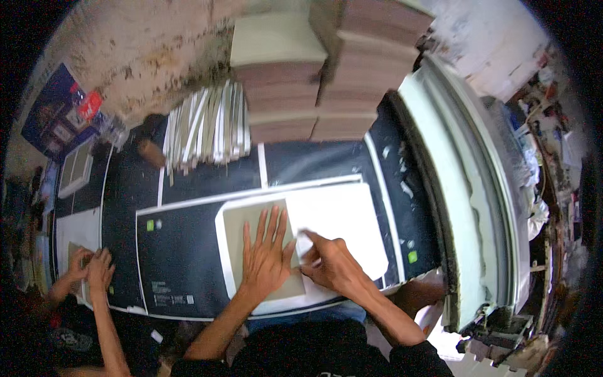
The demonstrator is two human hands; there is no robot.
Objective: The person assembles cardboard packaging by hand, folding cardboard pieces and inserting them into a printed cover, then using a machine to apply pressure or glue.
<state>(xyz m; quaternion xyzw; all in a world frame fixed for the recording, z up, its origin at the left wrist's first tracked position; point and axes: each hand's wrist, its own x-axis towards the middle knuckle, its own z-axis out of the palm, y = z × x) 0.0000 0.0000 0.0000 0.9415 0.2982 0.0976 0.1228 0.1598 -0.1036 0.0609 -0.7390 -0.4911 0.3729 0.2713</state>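
Note:
A beige-grey rectangular board (237,234) lies on the left part of a larger white sheet (339,220) with cut corners. My left hand (267,254) is laid flat over the board, fingers spread and pointing away from me. Close by on the right, my right hand (331,261) is closed, with thumb and fingers bent together at the board's right edge. Something small and whitish shows at its fingertips, blurred and partly hidden, so its kind cannot be made out. Under the white sheet is a black printed panel (179,264).
Strips (207,125) lie in a pile at the back. Brown-sided stacks with cream tops (276,88) stand behind the work area. A long pale machine part (449,157) curves along the right. At left, another person's hands (94,269) work on a white sheet (81,227). A bottle (113,131) stands far left.

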